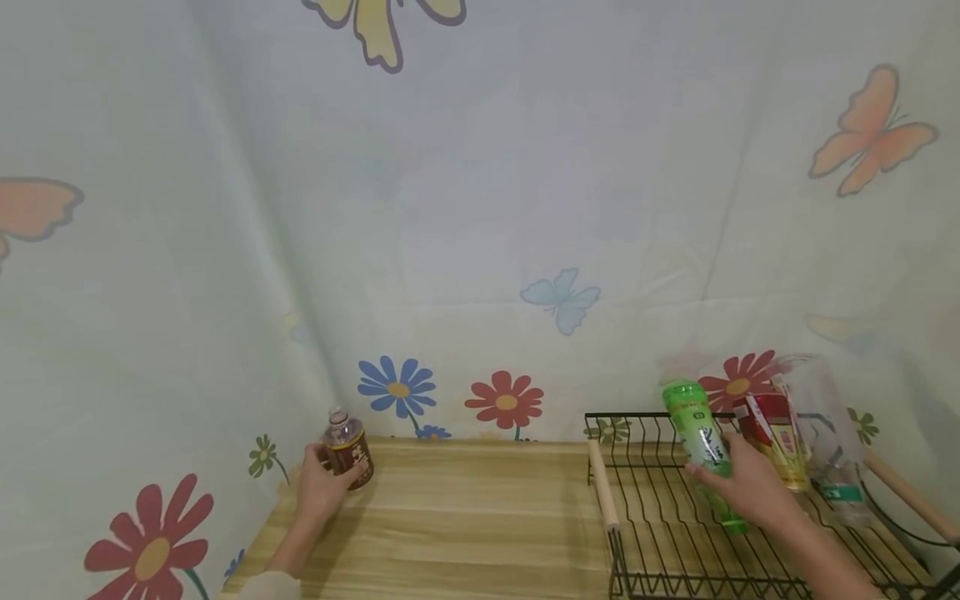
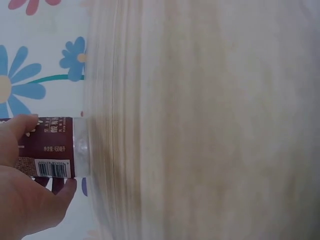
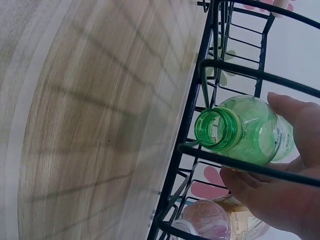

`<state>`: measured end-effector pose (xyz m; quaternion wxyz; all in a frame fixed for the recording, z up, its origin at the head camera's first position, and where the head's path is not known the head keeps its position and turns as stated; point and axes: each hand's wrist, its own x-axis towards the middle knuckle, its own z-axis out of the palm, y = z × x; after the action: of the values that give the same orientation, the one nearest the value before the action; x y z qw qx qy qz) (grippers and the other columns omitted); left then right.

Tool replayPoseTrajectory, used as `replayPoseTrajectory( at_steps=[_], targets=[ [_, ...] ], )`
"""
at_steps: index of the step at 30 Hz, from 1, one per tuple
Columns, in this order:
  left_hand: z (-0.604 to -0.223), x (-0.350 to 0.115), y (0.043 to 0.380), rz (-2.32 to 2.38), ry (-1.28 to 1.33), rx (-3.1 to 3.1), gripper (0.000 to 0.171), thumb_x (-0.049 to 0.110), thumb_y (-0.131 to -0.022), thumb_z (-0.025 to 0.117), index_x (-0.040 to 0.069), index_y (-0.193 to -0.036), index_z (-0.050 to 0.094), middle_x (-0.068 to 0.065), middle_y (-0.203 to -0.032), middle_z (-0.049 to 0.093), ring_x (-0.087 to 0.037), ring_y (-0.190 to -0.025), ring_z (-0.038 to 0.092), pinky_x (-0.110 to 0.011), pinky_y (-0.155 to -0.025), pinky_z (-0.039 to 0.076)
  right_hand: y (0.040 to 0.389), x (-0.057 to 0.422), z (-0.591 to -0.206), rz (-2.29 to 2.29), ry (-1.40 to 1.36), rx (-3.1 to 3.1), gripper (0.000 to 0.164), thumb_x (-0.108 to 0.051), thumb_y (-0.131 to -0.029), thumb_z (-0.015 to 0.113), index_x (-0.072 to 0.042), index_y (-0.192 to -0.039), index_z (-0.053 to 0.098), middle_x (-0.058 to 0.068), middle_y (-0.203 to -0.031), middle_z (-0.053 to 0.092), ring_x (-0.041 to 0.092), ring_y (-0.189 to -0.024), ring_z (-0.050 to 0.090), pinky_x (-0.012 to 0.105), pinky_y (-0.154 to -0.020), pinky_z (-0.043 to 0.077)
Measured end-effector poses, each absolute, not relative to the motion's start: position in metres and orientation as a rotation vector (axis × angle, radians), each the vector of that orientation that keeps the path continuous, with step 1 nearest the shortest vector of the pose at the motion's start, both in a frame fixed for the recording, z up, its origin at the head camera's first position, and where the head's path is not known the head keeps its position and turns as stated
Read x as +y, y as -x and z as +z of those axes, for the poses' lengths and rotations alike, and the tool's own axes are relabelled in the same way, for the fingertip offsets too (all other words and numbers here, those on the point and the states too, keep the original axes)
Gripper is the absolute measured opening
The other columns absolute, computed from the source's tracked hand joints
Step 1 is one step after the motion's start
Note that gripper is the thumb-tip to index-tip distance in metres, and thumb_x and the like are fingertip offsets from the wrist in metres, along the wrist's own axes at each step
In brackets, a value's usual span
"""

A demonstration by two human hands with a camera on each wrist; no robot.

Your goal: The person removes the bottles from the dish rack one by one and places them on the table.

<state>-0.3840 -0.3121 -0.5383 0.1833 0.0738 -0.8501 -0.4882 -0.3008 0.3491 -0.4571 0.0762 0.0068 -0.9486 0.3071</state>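
Note:
At the back left, my left hand [image 1: 324,490] grips a clear bottle with a dark red-brown label [image 1: 350,454], neck up, its base at the wooden table top. The left wrist view shows the label's barcode, with my thumb and fingers around the bottle [image 2: 52,147]. On the right, my right hand [image 1: 750,483] holds a green plastic bottle [image 1: 697,433] upside down and tilted over the black wire rack [image 1: 600,414]. Its uncapped mouth [image 3: 217,129] points down among the rack's wires in the right wrist view.
Also in the rack are a red and yellow package [image 1: 776,437] and a clear bottle with a teal band [image 1: 832,450], both right of the green bottle. The rack has wooden handles [image 1: 603,487] at its sides. A patterned curtain [image 1: 480,208] stands behind the wooden table [image 1: 480,517].

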Motion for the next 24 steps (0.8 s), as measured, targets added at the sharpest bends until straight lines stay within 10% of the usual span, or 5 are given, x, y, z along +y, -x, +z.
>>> replayPoseTrajectory(
  at_steps=[24],
  targets=[
    [-0.513, -0.322, 0.371, -1.306, -0.159, -2.596, 0.111, 0.04, -0.092, 0.084, -0.009, -0.163, 0.014, -0.039, -0.157, 0.035, -0.058, -0.142, 0.04, -0.069, -0.113, 0.04, 0.296, 0.353, -0.455, 0.939, 0.085, -2.891, 0.109, -0.065, -0.091, 0.074, 0.025, -0.136, 0.033, 0.03, -0.1, 0.062, 0.029, -0.078, 0.064, 0.039, -0.059, 0.055]
  ],
)
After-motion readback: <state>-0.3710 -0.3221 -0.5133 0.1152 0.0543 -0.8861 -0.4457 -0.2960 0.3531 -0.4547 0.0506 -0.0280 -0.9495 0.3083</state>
